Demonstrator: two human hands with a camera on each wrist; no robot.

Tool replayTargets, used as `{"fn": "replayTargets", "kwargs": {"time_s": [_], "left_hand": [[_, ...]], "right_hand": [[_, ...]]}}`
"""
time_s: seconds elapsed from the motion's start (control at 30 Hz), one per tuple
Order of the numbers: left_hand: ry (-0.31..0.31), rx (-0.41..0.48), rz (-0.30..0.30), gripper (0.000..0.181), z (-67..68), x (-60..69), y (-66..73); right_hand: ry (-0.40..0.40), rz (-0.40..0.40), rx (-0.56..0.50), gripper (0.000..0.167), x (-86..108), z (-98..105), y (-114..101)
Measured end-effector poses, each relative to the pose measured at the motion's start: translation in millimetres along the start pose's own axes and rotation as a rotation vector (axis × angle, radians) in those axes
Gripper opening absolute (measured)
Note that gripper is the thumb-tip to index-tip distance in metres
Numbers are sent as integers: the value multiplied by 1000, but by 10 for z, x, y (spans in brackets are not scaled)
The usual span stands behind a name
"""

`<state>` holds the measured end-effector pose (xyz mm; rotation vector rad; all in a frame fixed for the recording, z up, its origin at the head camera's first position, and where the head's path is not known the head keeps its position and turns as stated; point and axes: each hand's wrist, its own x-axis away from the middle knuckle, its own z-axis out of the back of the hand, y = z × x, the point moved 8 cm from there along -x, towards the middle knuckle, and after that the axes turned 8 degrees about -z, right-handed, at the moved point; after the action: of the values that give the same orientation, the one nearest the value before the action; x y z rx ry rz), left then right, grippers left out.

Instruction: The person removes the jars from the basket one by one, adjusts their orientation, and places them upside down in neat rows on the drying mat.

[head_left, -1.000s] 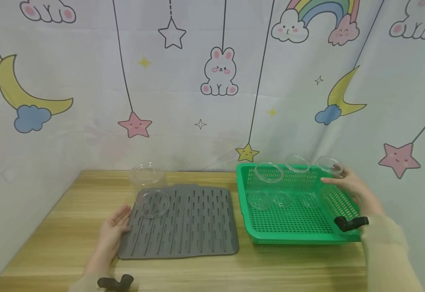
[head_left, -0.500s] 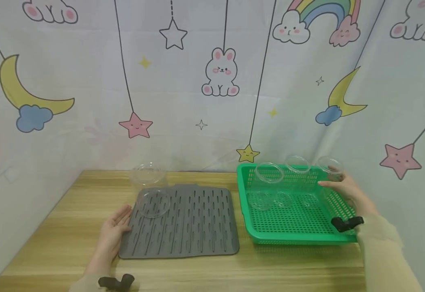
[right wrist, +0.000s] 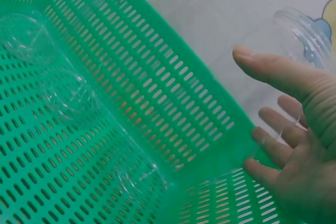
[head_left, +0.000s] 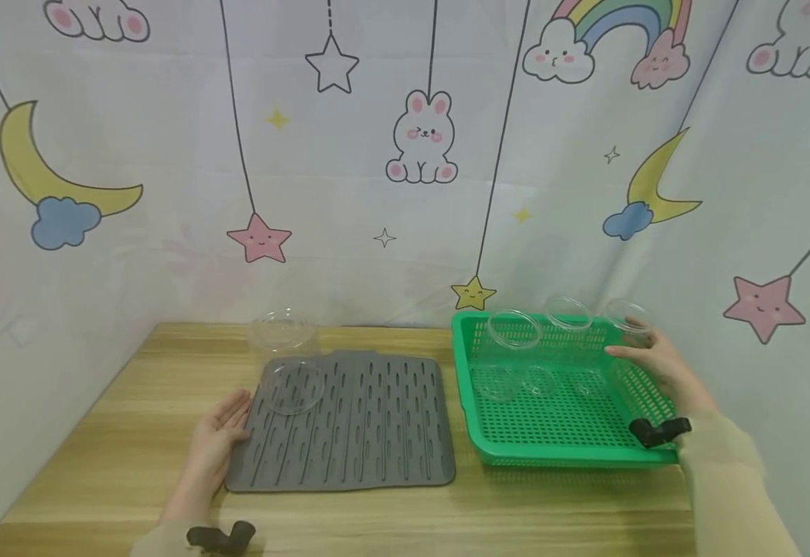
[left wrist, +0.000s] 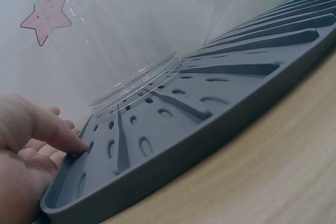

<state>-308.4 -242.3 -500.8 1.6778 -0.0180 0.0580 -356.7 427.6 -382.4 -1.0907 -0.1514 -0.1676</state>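
Note:
A clear plastic cup [head_left: 292, 389] stands upside down at the back left of a grey ridged drying mat [head_left: 377, 418]. My left hand [head_left: 217, 442] is at the mat's left edge, fingers relaxed; in the left wrist view its thumb [left wrist: 71, 141] touches the mat by the rim. Inside a green plastic basket [head_left: 558, 449] are 3 clear cups, rims up: a left cup [head_left: 514, 329], a middle cup [head_left: 567, 313] and a right cup [head_left: 629, 316]. My right hand [head_left: 662, 363] is beside the right cup, thumb straight and spread from the fingers. Contact is hard to tell through the clear plastic.
The mat and basket lie side by side on a wooden table [head_left: 349, 518]. A patterned cloth [head_left: 349, 170] hangs directly behind the table. The basket's walls are slotted, with a raised rim [right wrist: 178, 45] near my right hand. Black straps with mounts are on both wrists.
My right hand has shifted slightly left, closer around the right cup, then stayed nearly still. The left hand, mat, basket and cups have kept their places.

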Motion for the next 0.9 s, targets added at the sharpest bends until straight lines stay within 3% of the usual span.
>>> {"fn": "replayTargets", "kwargs": {"time_s": [0.4, 0.7, 0.9], "left_hand": [[14, 19, 9, 76, 4, -6, 8], [3, 16, -3, 71, 24, 40, 83], [12, 5, -33, 68, 51, 76, 199]], "right_hand": [[46, 2, -12, 91, 86, 36, -125], [172, 34, -34, 89, 205, 127, -293], [312, 40, -66, 89, 316, 179, -413]]}}
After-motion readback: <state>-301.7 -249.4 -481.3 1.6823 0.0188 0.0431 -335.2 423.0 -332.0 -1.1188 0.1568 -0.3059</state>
